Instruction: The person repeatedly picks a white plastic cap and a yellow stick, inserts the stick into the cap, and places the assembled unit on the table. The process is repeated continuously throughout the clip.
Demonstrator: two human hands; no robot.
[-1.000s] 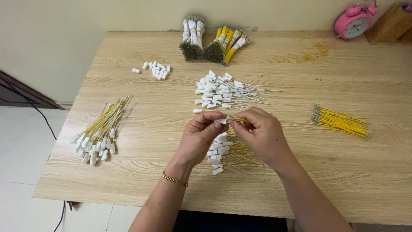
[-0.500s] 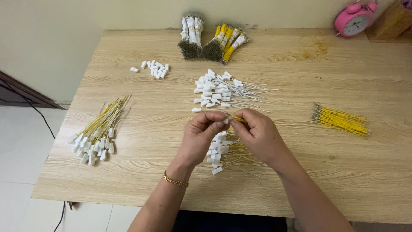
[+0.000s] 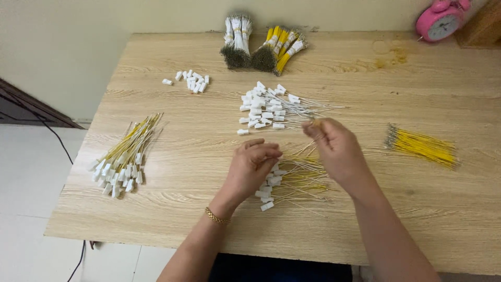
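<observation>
Left hand (image 3: 250, 167): curled, fingertips pressed together at the near pile of wires with white connectors (image 3: 289, 180); seems to pinch a connector, though the piece itself is hidden.
Right hand (image 3: 336, 149): raised just right of the left, thumb and forefinger pinched on a thin wire (image 3: 312, 124); only its tip shows.
Work in hand: judged to be fitting a wire into a connector, hands apart, pieces not yet joined.
Next move calls for: bringing both grips together, wire end lined up square with the connector opening; fine aim, light push.
Far pile: white-connector wires (image 3: 271, 107), middle of the counter (image 3: 172, 209).
Left pile: finished-looking yellow wires with connectors (image 3: 125, 156), near left edge.
Right: bare yellow wires (image 3: 422, 146), well apart from the hands.
Far edge: tied bundles (image 3: 261, 47); loose connectors (image 3: 190, 81) far left; pink clock (image 3: 441, 23) far right corner.
</observation>
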